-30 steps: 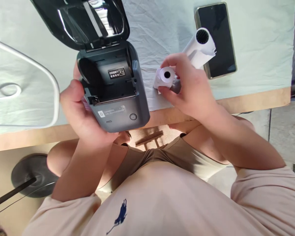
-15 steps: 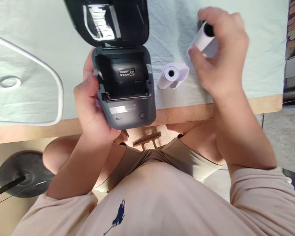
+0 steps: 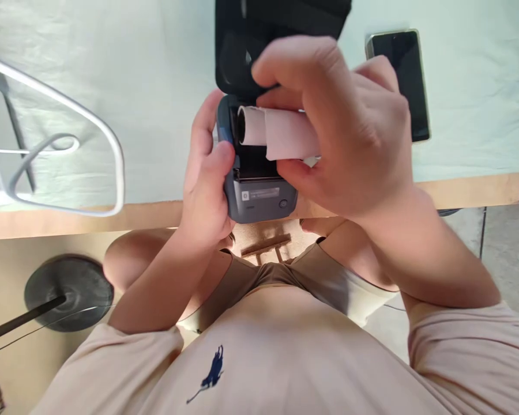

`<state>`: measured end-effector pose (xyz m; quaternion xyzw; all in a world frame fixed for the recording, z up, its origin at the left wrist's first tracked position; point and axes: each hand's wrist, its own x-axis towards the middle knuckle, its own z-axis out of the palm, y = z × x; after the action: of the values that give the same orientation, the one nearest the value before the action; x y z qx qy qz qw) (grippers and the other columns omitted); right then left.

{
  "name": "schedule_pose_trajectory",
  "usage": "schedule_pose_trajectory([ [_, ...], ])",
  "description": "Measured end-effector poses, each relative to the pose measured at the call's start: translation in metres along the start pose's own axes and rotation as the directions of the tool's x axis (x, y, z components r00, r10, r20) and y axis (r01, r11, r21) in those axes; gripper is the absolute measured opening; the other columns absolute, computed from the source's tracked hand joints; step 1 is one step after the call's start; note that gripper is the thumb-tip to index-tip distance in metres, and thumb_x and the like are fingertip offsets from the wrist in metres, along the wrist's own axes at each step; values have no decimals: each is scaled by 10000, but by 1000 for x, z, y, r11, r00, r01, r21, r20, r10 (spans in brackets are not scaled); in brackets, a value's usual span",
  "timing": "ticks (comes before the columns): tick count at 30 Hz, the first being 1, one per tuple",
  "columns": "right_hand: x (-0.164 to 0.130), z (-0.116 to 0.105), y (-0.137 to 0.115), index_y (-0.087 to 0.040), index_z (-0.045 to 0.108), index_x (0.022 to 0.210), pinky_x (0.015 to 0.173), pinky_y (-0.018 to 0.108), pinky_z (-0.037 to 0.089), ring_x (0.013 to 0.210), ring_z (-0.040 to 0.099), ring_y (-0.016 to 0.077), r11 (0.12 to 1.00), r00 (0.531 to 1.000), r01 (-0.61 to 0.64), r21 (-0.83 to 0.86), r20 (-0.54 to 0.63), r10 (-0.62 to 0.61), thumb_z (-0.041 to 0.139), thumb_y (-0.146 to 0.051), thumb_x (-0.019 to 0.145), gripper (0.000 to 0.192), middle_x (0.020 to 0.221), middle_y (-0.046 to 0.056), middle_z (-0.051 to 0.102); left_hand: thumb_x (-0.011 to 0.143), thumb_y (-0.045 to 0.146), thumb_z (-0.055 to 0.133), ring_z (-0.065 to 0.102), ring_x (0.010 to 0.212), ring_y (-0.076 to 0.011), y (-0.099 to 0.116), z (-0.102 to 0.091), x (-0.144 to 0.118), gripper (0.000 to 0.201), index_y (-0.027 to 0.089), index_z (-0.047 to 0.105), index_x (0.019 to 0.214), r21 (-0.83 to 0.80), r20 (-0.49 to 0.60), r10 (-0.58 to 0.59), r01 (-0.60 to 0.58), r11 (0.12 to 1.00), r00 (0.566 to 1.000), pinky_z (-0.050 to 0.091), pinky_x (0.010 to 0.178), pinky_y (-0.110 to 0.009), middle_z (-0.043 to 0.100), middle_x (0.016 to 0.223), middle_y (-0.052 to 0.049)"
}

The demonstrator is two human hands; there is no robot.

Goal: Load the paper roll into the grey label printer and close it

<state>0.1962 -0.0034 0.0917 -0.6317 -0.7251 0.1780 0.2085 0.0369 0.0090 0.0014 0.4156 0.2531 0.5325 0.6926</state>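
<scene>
A small dark label printer (image 3: 259, 203) is gripped along its left side by my left hand (image 3: 207, 178), near the table's front edge. Its black lid (image 3: 277, 34) stands flipped up at the back. My right hand (image 3: 350, 127) pinches a roll of white paper (image 3: 285, 131) over the printer's open paper bay. The roll lies crosswise, its hollow dark core facing left, with a loose flap of paper at its middle. My right fingers hide the roll's right end and part of the bay, so I cannot tell whether it touches the bay floor.
A dark phone (image 3: 409, 86) lies on the pale table cloth (image 3: 168, 69) at the right. A thick white cable (image 3: 116, 155) loops across the left. Below the wooden table edge (image 3: 462, 189), a round black stand base (image 3: 69, 294) sits on the floor.
My right hand has brought a paper roll leftward from the right of the table to the printer. The view has shifted, and the other roll on the cloth no longer shows.
</scene>
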Motion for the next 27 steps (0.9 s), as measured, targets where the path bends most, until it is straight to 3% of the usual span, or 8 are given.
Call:
schedule_pose_trajectory([
  [5,-5,10,14,-268,778,1149,797,347,481,998,687,210,932,951,242,-270,-125,-283,376,-337,1036,423,1154,58,725,912,533,722,633,1333,-227,-5,-5,2,520,309,628,1371,18,37,37,-38,999,999,506,1150,-351,680,1368,-7],
  [10,-17,18,26,-284,714,1162,918,347,477,995,737,157,879,859,436,-191,-205,-470,496,-405,1049,274,918,-28,758,871,703,665,676,1205,-306,-8,-10,13,560,270,681,1226,-26,42,-1,2,1000,999,532,1126,-451,714,1167,-73],
  [13,-21,21,33,-260,680,1063,971,376,483,1124,752,179,824,791,557,-106,-235,-565,595,-508,986,273,992,-36,781,789,548,810,703,1222,-330,-8,-14,13,568,298,666,1278,-51,82,-11,15,999,997,582,1069,-480,726,1239,-70],
  [17,-16,18,38,-251,695,976,923,388,551,1006,743,185,870,803,489,68,-425,-418,606,-463,960,230,938,-14,753,737,351,871,736,1206,-303,-11,-19,9,673,340,630,1366,-57,95,-21,26,998,995,648,931,-417,718,1327,-23],
  [19,-12,12,35,-257,690,1006,1048,393,541,1216,684,209,909,859,339,244,-475,-193,613,-406,919,188,1223,-32,722,685,335,907,756,1156,-300,-13,-21,9,738,369,637,1371,-41,90,-25,28,999,996,662,843,-383,717,1338,-15],
  [21,-11,5,30,-288,659,1167,1203,379,460,1503,512,228,900,928,178,399,-372,-19,582,-392,906,292,1530,-90,543,630,321,944,750,1190,-322,-16,-23,9,799,396,644,1367,-13,91,-24,26,1000,996,668,860,-393,707,1374,-16],
  [23,-12,-1,26,-308,577,1345,1227,316,444,1540,483,176,886,961,131,444,-275,-4,517,-375,939,416,1565,-78,503,620,321,952,717,1280,-351,-17,-24,8,838,395,627,1388,12,98,-30,29,1000,995,661,958,-429,689,1413,-30],
  [27,-15,-1,25,-203,553,1362,1086,260,551,1183,678,120,904,933,205,374,-354,-65,475,-388,981,431,1380,28,635,631,333,942,708,1293,-357,-17,-26,3,985,392,493,1505,34,107,-42,38,999,993,647,1006,-464,678,1406,-46],
])
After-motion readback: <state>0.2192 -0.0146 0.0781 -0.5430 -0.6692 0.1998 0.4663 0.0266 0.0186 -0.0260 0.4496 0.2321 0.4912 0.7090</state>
